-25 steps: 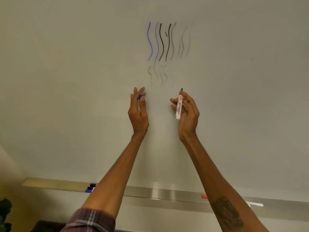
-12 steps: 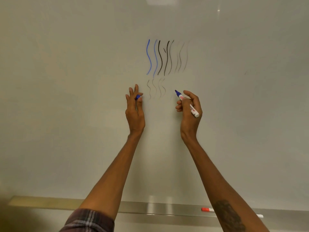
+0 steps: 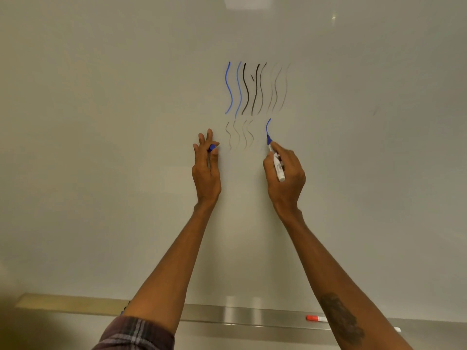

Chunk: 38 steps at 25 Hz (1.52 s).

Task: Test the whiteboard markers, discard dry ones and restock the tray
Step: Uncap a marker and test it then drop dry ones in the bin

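My right hand (image 3: 284,176) grips an uncapped blue whiteboard marker (image 3: 276,162) with its tip pressed on the whiteboard (image 3: 101,122). A short fresh blue stroke (image 3: 267,126) rises from the tip. My left hand (image 3: 206,170) is raised beside it and pinches the marker's blue cap (image 3: 212,148) between thumb and fingers. Above hang several wavy test lines (image 3: 252,89), blue at left, black in the middle, faint grey at right, with fainter grey squiggles below them. The metal marker tray (image 3: 240,315) runs along the board's bottom edge.
A red-capped marker (image 3: 316,318) lies in the tray, partly hidden behind my right forearm. Dark marker ends (image 3: 125,307) peek out in the tray beside my left forearm. A plaid sleeve (image 3: 134,334) shows at the bottom.
My right hand turned the marker tip onto the board and drew a short blue stroke downward. The left hand stayed raised with the cap. The view tilted upward.
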{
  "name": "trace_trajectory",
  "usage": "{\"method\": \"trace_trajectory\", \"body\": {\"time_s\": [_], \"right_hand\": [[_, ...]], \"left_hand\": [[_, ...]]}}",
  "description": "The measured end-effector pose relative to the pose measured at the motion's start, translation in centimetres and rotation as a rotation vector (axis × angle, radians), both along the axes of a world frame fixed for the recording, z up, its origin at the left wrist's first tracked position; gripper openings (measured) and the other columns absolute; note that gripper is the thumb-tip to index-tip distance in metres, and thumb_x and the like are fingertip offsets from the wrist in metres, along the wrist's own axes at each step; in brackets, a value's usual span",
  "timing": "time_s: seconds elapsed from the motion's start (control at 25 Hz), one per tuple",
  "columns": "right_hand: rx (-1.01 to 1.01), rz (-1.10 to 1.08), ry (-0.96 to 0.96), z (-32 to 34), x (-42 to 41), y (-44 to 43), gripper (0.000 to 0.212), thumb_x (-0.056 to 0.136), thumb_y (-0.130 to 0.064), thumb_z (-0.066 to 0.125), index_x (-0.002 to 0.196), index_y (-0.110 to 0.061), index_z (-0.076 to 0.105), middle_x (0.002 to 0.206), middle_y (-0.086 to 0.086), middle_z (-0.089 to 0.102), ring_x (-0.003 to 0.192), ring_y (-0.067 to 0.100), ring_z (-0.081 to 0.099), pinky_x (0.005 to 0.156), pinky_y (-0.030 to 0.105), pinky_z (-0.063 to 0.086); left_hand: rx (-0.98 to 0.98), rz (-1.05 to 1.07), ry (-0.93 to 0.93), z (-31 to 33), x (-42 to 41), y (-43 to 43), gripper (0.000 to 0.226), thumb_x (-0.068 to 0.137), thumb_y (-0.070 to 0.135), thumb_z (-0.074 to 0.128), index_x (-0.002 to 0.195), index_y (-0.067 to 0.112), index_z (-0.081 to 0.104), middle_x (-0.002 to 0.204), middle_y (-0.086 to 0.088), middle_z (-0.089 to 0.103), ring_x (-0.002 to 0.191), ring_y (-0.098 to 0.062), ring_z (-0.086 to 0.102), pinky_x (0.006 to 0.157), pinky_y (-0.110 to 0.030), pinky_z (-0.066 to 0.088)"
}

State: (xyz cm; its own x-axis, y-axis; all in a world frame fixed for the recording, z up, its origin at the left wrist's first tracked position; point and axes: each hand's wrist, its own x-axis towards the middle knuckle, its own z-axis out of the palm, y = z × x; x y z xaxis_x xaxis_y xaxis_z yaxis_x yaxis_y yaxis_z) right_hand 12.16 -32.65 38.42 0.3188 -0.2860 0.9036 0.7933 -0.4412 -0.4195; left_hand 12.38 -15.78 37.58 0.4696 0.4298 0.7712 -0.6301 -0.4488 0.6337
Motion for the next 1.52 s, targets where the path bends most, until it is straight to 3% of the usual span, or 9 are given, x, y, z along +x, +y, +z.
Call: {"method": "trace_trajectory", "body": {"time_s": [0.16,0.28,0.4,0.6,0.8,0.92,1.04,1.28,1.52], "right_hand": [[0.036,-0.038,0.082,-2.9,-1.4,0.4,0.019,0.089,-0.014,0.064,0.105,-0.01,0.073,0.082,0.0,0.069,0.071,0.016,0.064,0.06,0.04,0.053],[0.111,-0.014,0.051,-0.2,-1.1,-0.5,0.02,0.092,-0.016,0.063,0.107,-0.01,0.073,0.085,0.001,0.069,0.075,0.017,0.063,0.064,0.033,0.052],[0.051,-0.038,0.011,2.4,-0.1,-1.5,0.024,0.096,-0.019,0.061,0.116,-0.01,0.071,0.092,0.001,0.071,0.079,0.015,0.063,0.066,0.027,0.052],[-0.037,-0.099,0.053,-1.5,-0.8,-1.9,0.023,0.092,-0.016,0.063,0.113,-0.013,0.071,0.091,-0.001,0.071,0.078,0.016,0.064,0.065,0.032,0.053],[0.241,0.541,0.357,-5.0,-2.8,-1.3,0.017,0.094,-0.008,0.064,0.109,-0.007,0.07,0.093,0.008,0.07,0.077,0.02,0.065,0.07,0.036,0.055],[0.493,0.927,0.638,-5.4,-3.5,-0.3,0.018,0.092,-0.009,0.064,0.108,-0.005,0.071,0.096,0.016,0.071,0.084,0.024,0.065,0.079,0.037,0.054],[0.592,1.18,0.777,-6.6,-4.3,1.0,0.028,0.091,-0.014,0.061,0.115,-0.002,0.068,0.104,0.018,0.072,0.093,0.028,0.068,0.089,0.037,0.055],[0.532,1.187,0.867,-9.3,-4.9,4.2,0.023,0.099,-0.009,0.054,0.116,0.001,0.065,0.107,0.024,0.072,0.095,0.033,0.072,0.082,0.033,0.059],[0.478,1.152,0.904,-10.8,-4.6,5.6,0.022,0.099,-0.011,0.055,0.115,-0.001,0.067,0.106,0.023,0.072,0.092,0.032,0.072,0.083,0.034,0.06]], "left_hand": [[0.003,-0.004,0.021,0.2,-0.1,-0.1,0.043,0.106,0.025,0.041,0.148,0.025,0.039,0.159,-0.006,0.031,0.151,-0.026,0.018,0.114,-0.006,0.015],[0.022,0.004,-0.03,0.4,-0.4,-0.4,0.038,0.106,0.024,0.041,0.137,0.047,0.042,0.156,0.0,0.037,0.15,-0.022,0.024,0.119,-0.014,0.013],[0.01,-0.008,-0.041,0.5,-0.7,-0.6,0.035,0.106,0.028,0.041,0.132,0.05,0.046,0.154,0.009,0.037,0.15,-0.018,0.025,0.121,-0.018,0.013],[-0.019,-0.026,0.019,0.1,-0.3,-0.3,0.044,0.105,0.035,0.04,0.147,0.026,0.041,0.158,-0.005,0.036,0.151,-0.022,0.022,0.115,-0.007,0.013],[-0.146,-0.001,-0.1,0.1,-1.8,-0.9,0.029,0.104,0.024,0.047,0.128,0.018,0.062,0.136,-0.003,0.056,0.13,-0.018,0.052,0.112,-0.03,0.04],[-0.31,0.03,-0.104,-1.1,-3.1,-1.2,0.025,0.102,0.023,0.052,0.114,0.009,0.068,0.113,-0.004,0.061,0.108,-0.013,0.061,0.092,-0.023,0.049],[-0.507,-0.011,-0.019,-3.6,-4.0,-1.1,0.028,0.1,0.024,0.057,0.122,0.012,0.068,0.114,0.004,0.068,0.108,-0.007,0.064,0.094,-0.021,0.051],[-0.787,-0.129,0.104,-8.0,-5.0,-0.6,0.017,0.096,0.023,0.064,0.107,0.019,0.075,0.097,-0.002,0.077,0.094,-0.017,0.072,0.09,-0.034,0.057],[-0.814,-0.159,0.15,-10.1,-5.4,0.4,0.016,0.096,0.021,0.063,0.106,0.018,0.076,0.098,-0.002,0.077,0.098,-0.02,0.072,0.09,-0.034,0.058]]}}
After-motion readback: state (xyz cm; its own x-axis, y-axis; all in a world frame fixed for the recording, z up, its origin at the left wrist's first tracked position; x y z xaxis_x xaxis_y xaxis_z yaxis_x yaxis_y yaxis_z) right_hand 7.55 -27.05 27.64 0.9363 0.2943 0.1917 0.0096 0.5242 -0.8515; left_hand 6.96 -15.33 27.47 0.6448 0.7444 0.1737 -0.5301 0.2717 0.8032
